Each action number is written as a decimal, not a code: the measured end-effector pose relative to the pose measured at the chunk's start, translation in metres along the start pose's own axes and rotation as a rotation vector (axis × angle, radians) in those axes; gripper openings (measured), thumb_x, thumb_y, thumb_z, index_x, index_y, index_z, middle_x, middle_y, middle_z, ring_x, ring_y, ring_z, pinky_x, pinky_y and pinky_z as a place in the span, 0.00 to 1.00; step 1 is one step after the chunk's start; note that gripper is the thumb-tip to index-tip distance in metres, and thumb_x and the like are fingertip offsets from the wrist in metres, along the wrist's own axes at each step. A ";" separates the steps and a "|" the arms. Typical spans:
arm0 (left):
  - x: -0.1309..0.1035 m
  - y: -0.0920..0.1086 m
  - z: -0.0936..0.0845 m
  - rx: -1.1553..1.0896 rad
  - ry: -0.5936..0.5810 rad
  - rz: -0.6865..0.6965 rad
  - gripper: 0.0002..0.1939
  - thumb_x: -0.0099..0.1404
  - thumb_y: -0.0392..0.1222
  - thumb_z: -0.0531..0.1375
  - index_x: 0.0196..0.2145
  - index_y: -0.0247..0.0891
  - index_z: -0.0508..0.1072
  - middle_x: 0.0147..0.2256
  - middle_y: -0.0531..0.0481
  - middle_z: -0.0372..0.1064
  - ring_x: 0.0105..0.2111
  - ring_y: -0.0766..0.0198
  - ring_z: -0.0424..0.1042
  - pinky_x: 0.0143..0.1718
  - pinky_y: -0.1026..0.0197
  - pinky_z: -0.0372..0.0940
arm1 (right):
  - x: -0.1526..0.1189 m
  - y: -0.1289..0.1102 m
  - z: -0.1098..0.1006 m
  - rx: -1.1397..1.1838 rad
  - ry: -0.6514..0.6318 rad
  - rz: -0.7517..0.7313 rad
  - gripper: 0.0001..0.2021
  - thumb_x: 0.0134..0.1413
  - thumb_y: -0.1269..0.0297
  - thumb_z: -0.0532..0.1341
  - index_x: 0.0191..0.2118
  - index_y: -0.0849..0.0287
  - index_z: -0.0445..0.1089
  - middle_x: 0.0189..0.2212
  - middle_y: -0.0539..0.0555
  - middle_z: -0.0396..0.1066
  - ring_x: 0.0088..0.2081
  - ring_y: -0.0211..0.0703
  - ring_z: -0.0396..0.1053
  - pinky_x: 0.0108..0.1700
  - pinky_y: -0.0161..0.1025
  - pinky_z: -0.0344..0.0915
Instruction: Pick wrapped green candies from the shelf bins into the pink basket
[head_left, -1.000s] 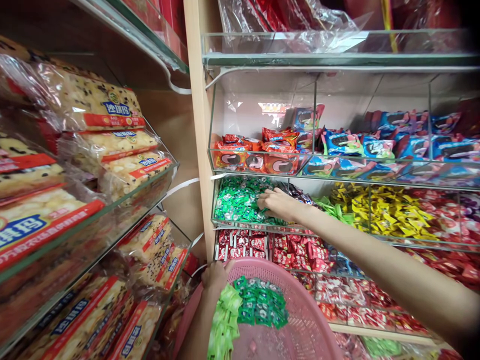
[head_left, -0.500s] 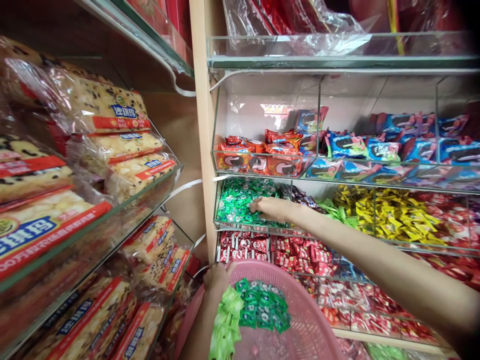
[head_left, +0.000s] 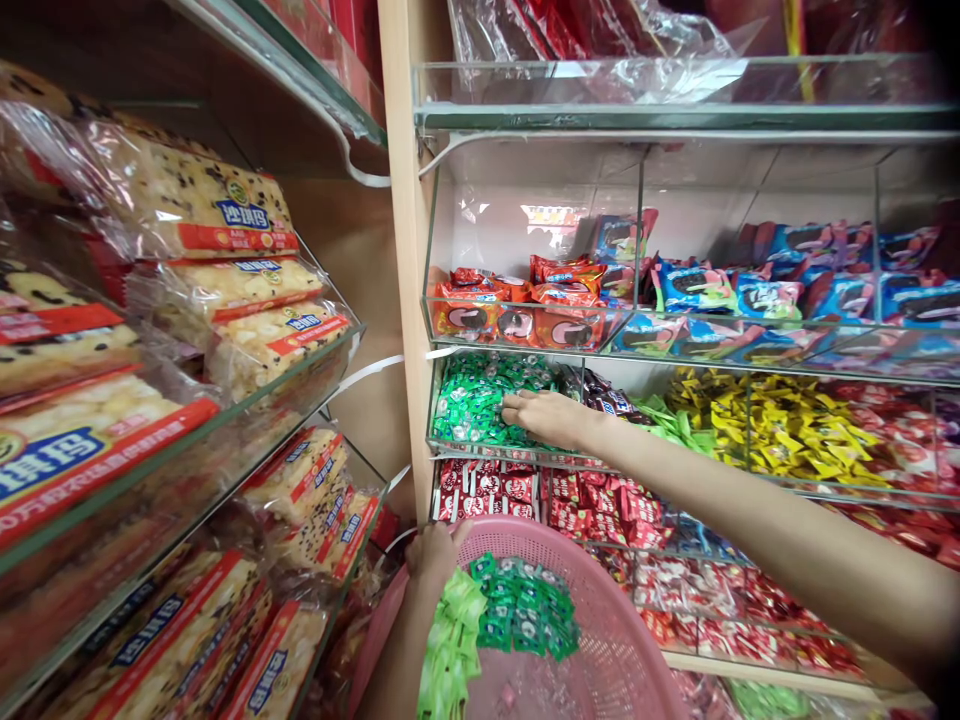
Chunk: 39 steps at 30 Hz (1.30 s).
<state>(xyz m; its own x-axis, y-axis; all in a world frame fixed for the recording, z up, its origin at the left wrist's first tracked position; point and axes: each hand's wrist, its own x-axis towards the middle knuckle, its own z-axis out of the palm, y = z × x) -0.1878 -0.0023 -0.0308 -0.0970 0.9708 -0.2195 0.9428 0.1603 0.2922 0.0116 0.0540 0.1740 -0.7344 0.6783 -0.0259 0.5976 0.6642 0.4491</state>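
Note:
My left hand [head_left: 433, 552] grips the rim of a pink plastic basket [head_left: 622, 630], thumb lying along the top edge. Inside the basket, dark green wrapped candies [head_left: 529, 605] form a heap beside light green packets [head_left: 450, 645], which my left forearm partly covers. My right hand [head_left: 546, 416] reaches into a clear shelf bin and rests palm down on a pile of green wrapped candies [head_left: 480, 398]. Its fingers are stretched out over the wrappers; the fingertips are partly lost among them.
Yellow-wrapped candies [head_left: 795, 425] fill a bin to the right. Red packets [head_left: 607, 508] lie on the shelf below, orange snack packs [head_left: 517, 305] above. Packaged puffed cakes [head_left: 262, 260] crowd glass-fronted shelves at left. A wooden post [head_left: 411, 260] divides the two shelf sides.
My right hand has flattened over the green candies, its fingers less bunched than before. The view has shifted slightly; my left hand keeps its hold on the basket.

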 end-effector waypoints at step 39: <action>0.001 -0.002 0.002 -0.013 -0.001 -0.010 0.34 0.64 0.63 0.41 0.42 0.34 0.75 0.43 0.34 0.73 0.44 0.46 0.72 0.41 0.53 0.64 | 0.005 -0.001 0.006 0.027 0.045 -0.064 0.14 0.55 0.79 0.51 0.46 0.60 0.63 0.43 0.58 0.66 0.43 0.44 0.66 0.42 0.39 0.61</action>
<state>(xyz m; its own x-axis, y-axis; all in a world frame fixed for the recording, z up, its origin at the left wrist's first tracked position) -0.1889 -0.0018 -0.0332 -0.1062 0.9690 -0.2229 0.9375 0.1723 0.3023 0.0095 0.0587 0.1677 -0.7850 0.6194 -0.0132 0.5567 0.7146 0.4236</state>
